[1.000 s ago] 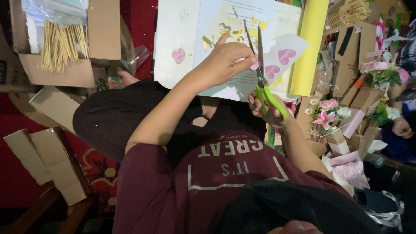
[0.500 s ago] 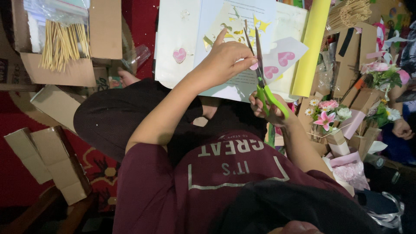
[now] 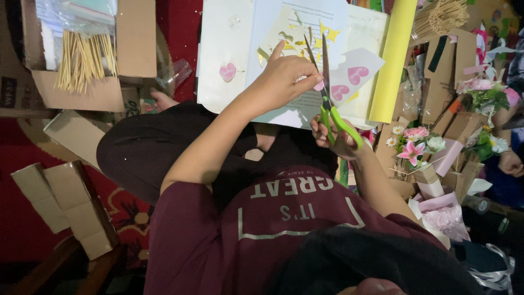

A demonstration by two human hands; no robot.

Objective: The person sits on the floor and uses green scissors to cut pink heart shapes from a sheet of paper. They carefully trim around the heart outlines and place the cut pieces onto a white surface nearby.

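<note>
green-handled scissors [image 3: 330, 104] gripped in the right hand [image 3: 335, 139], blades apart; left hand [image 3: 286, 79] pinches a small pink paper piece [image 3: 318, 86] against them, over white sheets [image 3: 229, 43].

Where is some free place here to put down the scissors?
Bare white sheet beside the pink heart; red carpet between the cardboard pieces and the stick box. Crowded right of the yellow roll: flowers, small boxes.
</note>
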